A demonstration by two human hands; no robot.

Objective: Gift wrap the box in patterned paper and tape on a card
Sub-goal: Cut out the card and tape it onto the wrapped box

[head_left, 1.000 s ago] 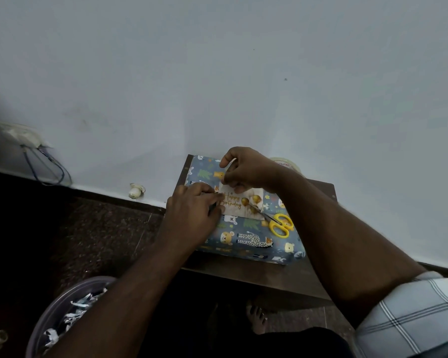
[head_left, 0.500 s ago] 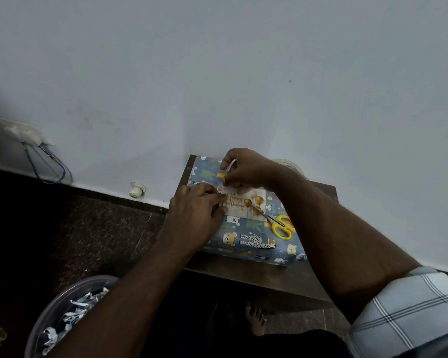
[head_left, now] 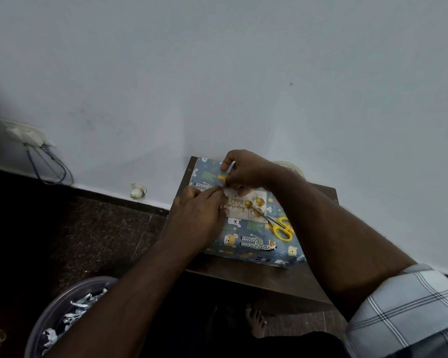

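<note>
On top of a small dark table [head_left: 290, 282] set against a pale wall lies the box [head_left: 254, 244], already covered in blue patterned paper printed with bears, leopards and trees. A cream card [head_left: 246, 206] with gold "Happy Birthday" lettering and gold balloons lies flat on the upper face of the box, toward its far half. The left hand [head_left: 197, 218] rests over the card's left edge, its fingers [head_left: 215, 195] curled and drawn together at the card's upper left corner — whether they pinch a strip of tape or only press the card down cannot be told. The right hand [head_left: 246, 171] reaches in from the far side, its fingers bent down onto the card's top edge and meeting the left hand's fingertips at that same corner; something small seems to be pinched there, but it is too small to make out. Yellow-handled scissors [head_left: 282, 228] lie on the wrapped box just right of the card, their blades pointing across the card's lower right part. Behind the right wrist, a roll of tape [head_left: 292, 167] shows partly at the table's far edge. A round bin [head_left: 62, 301] holding paper scraps stands on the floor at lower left, and a checked sleeve [head_left: 409, 313] covers the right upper arm.
</note>
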